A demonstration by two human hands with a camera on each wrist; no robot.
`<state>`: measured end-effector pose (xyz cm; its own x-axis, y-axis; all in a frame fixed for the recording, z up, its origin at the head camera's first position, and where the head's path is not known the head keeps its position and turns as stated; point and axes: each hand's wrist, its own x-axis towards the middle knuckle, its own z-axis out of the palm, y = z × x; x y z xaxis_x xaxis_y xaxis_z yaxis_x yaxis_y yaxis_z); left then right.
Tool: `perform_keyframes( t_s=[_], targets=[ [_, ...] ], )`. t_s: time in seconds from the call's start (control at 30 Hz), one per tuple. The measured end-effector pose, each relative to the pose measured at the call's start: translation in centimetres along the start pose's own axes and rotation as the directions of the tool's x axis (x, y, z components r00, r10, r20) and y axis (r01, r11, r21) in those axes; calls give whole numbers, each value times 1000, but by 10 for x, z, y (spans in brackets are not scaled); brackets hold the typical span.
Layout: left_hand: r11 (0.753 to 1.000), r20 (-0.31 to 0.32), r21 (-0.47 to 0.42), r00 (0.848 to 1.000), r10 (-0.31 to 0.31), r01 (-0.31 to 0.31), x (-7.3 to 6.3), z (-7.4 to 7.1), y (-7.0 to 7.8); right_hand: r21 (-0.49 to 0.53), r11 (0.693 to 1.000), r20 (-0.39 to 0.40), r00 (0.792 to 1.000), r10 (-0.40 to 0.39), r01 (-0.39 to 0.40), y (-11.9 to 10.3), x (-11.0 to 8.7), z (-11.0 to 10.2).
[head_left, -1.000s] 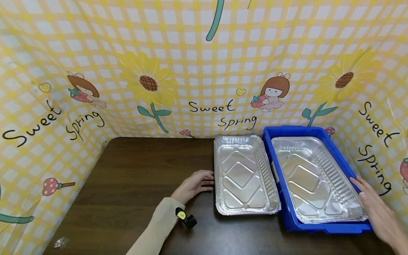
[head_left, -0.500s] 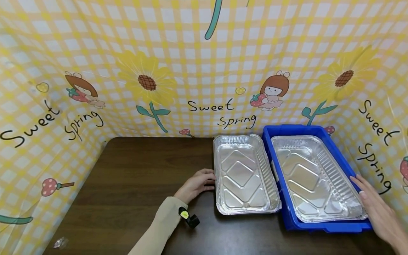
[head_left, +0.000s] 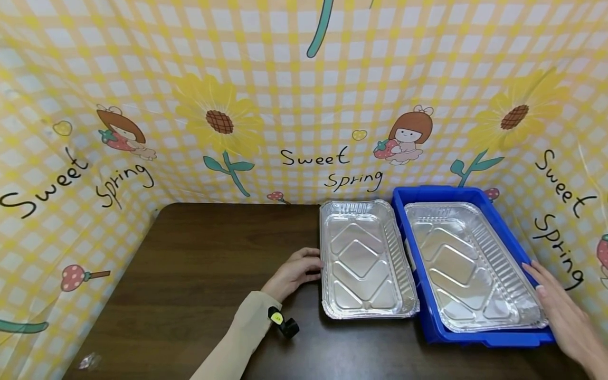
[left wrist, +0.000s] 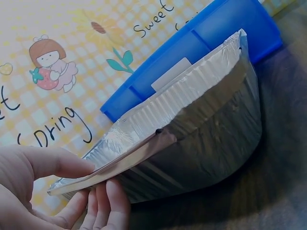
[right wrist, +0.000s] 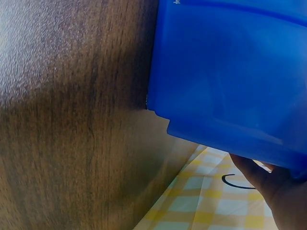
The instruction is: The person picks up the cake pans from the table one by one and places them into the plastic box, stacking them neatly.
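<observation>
A rectangular foil tray point(head_left: 358, 258) sits on the dark wooden table, just left of a blue plastic bin point(head_left: 434, 338). Inside that bin lies a second foil tray point(head_left: 456, 264) of similar shape. My left hand point(head_left: 294, 272) is at the left edge of the first tray; in the left wrist view the thumb point(left wrist: 62, 163) lies over its rim and the fingers curl beneath, pinching it. My right hand point(head_left: 560, 309) rests along the bin's right rim with its fingers nearly straight; the right wrist view shows it partly hidden by the bin point(right wrist: 230, 81).
A small crumpled clear scrap point(head_left: 89, 361) lies on the table point(head_left: 204, 279) at the front left. Yellow checked cloth point(head_left: 304, 105) hangs behind the table and along both sides. A black strap with a small camera point(head_left: 284, 322) is on the left wrist.
My left hand has edged slightly right, closer against the foil tray's rim. The right hand, the trays and the bin stay essentially where they were.
</observation>
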<state>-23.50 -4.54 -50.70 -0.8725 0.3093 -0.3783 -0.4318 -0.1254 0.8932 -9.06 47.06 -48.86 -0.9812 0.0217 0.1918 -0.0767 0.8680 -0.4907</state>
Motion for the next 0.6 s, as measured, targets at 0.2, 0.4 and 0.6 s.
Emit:
perform_keyframes(
  t_s=[0.2,0.4,0.6],
  targets=[
    [999,-31,-45,999,22,-24,1,3,0,14,999,-13,999,-29,29,1,-3,0],
    [995,-52,-74,997,56,-59,3,6,-1,8,1000,3,1000,-7,7,0,-2,0],
    [989,-67,-110,993,96,-103,4,9,-2,24,1000,3,1000,-13,13,1,-2,0]
  ],
)
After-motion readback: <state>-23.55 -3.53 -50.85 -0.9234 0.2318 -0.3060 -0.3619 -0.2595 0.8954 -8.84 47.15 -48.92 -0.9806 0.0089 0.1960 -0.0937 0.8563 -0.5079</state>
